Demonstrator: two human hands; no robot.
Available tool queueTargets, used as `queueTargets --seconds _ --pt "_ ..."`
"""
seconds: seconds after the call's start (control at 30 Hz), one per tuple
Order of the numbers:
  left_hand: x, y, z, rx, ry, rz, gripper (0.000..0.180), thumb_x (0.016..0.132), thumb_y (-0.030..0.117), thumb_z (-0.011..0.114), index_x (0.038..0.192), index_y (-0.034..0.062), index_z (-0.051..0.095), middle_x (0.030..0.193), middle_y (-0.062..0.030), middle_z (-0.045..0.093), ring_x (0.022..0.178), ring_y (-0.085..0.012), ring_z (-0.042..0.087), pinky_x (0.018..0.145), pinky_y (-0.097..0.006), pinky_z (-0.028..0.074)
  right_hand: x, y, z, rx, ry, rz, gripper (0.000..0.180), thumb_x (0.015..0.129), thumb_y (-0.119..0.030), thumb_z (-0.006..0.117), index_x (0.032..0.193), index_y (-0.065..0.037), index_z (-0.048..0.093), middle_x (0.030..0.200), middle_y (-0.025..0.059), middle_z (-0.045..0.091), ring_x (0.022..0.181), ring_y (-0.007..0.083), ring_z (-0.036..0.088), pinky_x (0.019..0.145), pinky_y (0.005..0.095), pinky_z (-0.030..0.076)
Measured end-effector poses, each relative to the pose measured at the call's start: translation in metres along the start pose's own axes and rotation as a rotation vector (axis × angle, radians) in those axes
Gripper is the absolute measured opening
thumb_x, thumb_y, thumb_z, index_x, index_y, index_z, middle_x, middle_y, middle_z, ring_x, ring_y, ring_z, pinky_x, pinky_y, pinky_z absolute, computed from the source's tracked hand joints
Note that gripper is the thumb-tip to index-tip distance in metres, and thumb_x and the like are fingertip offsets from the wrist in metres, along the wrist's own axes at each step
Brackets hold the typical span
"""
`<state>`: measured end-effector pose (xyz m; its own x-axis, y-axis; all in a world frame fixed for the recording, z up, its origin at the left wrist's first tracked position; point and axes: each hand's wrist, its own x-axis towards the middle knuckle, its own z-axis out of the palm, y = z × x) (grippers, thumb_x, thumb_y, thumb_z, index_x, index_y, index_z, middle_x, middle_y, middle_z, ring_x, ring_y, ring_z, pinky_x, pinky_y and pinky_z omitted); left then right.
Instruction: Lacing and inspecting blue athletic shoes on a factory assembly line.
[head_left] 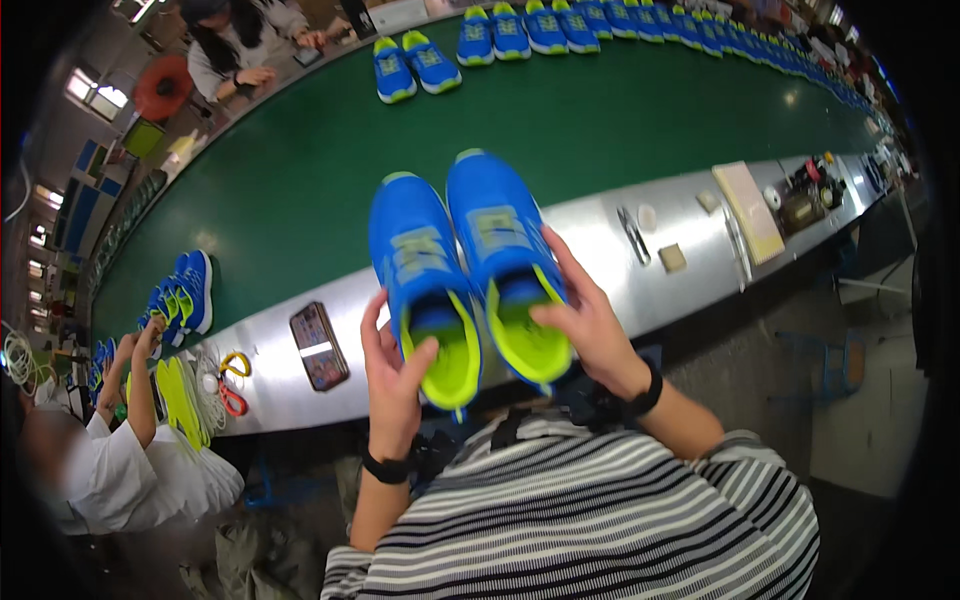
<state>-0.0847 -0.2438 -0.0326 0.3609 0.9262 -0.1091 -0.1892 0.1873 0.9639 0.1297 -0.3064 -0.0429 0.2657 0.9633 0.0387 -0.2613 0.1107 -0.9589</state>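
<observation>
1. The left hand point(392, 375) was clamped on the heel of the left blue sneaker point(420, 280), and the right hand point(588, 318) on the right blue sneaker point(505, 262); both were held side by side above the steel worktop point(600, 235).
2. Judging by this, the pair was mid-handling: lifted, lime insoles showing, not yet set on the green conveyor belt point(600, 120), where a row of finished sneakers point(560, 25) already stood.
3. Nearby lay a phone point(319, 346), scissors point(632, 234) and a notepad point(752, 210). A co-worker's hands point(135, 350) handled another sneaker to the left. Nothing blocked the belt.
</observation>
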Motion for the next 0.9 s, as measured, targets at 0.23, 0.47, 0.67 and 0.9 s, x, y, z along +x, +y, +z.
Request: queueTargets --seconds 0.23,0.47,0.67,0.9 --pt "0.007 -0.001 0.004 -0.153 0.164 -0.147 0.061 0.098 0.02 0.055 0.148 0.0071 0.022 0.133 -0.0144 0.05 0.12 -0.0215 0.053 0.096 -0.034 0.046 0.028 0.001 0.013 0.152 -0.064 0.235 0.077 0.085 -0.008 0.06 0.153 -0.004 0.022 0.141 0.016 0.046 0.125 0.0177 0.047 0.106 0.0292 0.036" --pt "0.001 -0.063 -0.059 0.805 -0.063 -0.02 0.051 0.1 0.03 0.053 0.136 -0.0041 0.044 0.137 -0.0208 0.049 0.125 -0.0275 0.05 0.102 -0.035 0.04 0.014 0.09 -0.033 -0.932 0.077 -0.04 0.06 0.087 -0.039 0.065 0.138 -0.012 0.052 0.124 0.0216 0.05 0.119 0.0359 0.046 0.103 0.0402 0.036" --pt "0.048 0.002 -0.017 1.303 -0.506 0.541 0.039 0.087 0.011 0.061 0.125 0.0059 0.056 0.13 -0.0125 0.057 0.125 -0.0289 0.05 0.101 -0.043 0.041 0.002 0.1 -0.061 -0.485 0.09 0.013 0.047 0.097 -0.031 0.057 0.135 -0.004 0.051 0.107 0.012 0.059 0.097 0.0189 0.057 0.082 0.0303 0.048" --pt "0.1 -0.01 0.006 1.686 -1.104 1.134 0.023 0.08 0.013 0.057 0.103 0.0121 0.059 0.109 -0.0009 0.06 0.106 -0.017 0.055 0.087 -0.037 0.04 -0.006 0.1 -0.07 -0.535 0.032 -0.138 0.038 0.096 -0.018 0.058 0.128 0.0 0.054 0.099 0.0121 0.063 0.088 0.0193 0.061 0.08 0.0301 0.049"
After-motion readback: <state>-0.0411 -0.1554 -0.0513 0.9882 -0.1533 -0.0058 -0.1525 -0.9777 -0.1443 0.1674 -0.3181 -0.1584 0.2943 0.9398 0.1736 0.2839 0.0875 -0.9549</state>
